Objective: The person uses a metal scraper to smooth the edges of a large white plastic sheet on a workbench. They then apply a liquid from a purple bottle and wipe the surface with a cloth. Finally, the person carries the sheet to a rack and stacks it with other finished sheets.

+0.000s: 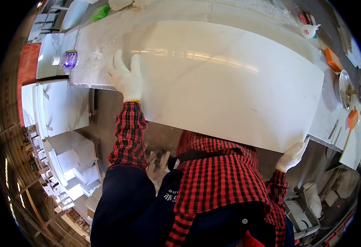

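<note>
A large glossy white slab with faint grey veins [230, 86] lies across the bench, its front edge jutting past the bench toward my body. My left hand [128, 80], in a white knit glove, rests against the slab's left edge with its fingers spread apart. At the near right corner, my right hand [292, 156], gloved the same way, grips the slab's edge; part of its fingers is hidden. Red-and-black checked sleeves cover both forearms.
A purple-labelled clear bottle [69, 59] lies on the left. On the right are an orange box [333, 60], a white nozzle bottle [310, 31], a metal bowl [345, 89] and another orange item [353, 119]. A green object [100, 12] sits far left. Stacked slabs [61, 107] stand left.
</note>
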Demonstrator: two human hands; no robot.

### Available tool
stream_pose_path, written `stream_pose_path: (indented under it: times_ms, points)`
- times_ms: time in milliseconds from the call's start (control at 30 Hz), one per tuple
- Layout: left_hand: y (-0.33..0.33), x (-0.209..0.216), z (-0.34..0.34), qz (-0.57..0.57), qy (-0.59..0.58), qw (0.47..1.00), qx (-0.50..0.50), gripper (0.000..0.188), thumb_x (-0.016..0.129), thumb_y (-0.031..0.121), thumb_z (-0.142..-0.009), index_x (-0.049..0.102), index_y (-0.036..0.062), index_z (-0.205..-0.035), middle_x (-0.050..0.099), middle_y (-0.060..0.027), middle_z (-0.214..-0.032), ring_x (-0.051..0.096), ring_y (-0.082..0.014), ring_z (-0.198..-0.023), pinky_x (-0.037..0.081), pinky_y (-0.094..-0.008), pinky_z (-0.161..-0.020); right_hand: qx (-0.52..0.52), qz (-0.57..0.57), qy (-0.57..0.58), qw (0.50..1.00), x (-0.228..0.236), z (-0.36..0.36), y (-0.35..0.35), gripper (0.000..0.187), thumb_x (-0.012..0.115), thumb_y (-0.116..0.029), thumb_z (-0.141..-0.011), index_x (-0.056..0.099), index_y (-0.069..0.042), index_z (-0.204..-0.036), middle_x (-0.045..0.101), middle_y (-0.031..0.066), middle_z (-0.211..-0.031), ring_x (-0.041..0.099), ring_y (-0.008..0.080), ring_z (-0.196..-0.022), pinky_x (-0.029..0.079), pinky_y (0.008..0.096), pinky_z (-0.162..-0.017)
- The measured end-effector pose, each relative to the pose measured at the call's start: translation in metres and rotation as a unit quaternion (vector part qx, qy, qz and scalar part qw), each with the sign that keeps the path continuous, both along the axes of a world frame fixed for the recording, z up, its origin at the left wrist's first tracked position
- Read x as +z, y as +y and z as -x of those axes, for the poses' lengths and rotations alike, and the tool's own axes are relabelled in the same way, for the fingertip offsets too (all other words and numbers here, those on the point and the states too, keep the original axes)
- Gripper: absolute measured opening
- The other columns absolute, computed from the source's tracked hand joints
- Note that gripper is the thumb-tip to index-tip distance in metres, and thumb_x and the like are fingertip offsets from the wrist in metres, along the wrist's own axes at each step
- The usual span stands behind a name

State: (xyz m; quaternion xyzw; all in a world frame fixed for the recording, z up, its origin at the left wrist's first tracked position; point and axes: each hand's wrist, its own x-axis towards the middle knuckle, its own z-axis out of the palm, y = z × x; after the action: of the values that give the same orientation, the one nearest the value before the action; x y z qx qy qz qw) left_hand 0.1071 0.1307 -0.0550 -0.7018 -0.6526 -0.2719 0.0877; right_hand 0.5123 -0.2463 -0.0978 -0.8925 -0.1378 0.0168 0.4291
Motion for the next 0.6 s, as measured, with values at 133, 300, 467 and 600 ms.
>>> stream_pose_path:
  times_ms: [133,300,467,600]
  points:
    - [-0.026,0.003,0.006,0.014,0.088,0.995,-0.033,0.065,0.067,0.045,-0.091,0.050,0.0105,-0.143,0.047,-0.0160,-0.145,0.040,-0.0407,-0.133,0.033,-0.0523,-0.111,0.011,-0.015,0.004,1.000,-0.006,-0.003,-0.004,0.062,0.040,-0.040,-0.108,0.043,0.006,-0.149,0.055,0.0207,-0.146,0.058,0.0260,-0.124,0.045,0.0359,-0.103]
    - [-0.071,0.002,0.036,0.024,0.136,0.990,-0.018,0.068,0.066,0.045,-0.091,0.047,0.0099,-0.146,0.049,-0.0156,-0.144,0.042,-0.0403,-0.132,0.034,-0.0516,-0.110,0.019,0.004,-0.005,1.000,-0.009,-0.009,-0.011,0.059,0.039,-0.038,-0.109,0.047,0.006,-0.147,0.057,0.0209,-0.144,0.059,0.0279,-0.123,0.045,0.0362,-0.103]
    - [-0.097,-0.005,0.053,0.059,0.063,0.996,0.038,0.066,0.065,0.047,-0.092,0.048,0.0112,-0.145,0.051,-0.0162,-0.142,0.045,-0.0393,-0.130,0.037,-0.0523,-0.108,0.033,0.046,-0.044,0.997,-0.005,-0.011,-0.011,0.057,0.039,-0.037,-0.108,0.049,0.005,-0.145,0.060,0.0195,-0.140,0.060,0.0266,-0.121,0.045,0.0359,-0.102]
    - [-0.100,-0.010,0.055,0.088,0.028,0.994,0.059,0.062,0.062,0.046,-0.095,0.050,0.0100,-0.144,0.054,-0.0175,-0.140,0.048,-0.0392,-0.128,0.039,-0.0488,-0.108,0.056,0.066,-0.043,0.995,-0.003,-0.014,-0.016,0.058,0.040,-0.038,-0.108,0.048,0.004,-0.147,0.061,0.0167,-0.138,0.061,0.0252,-0.115,0.046,0.0353,-0.100]
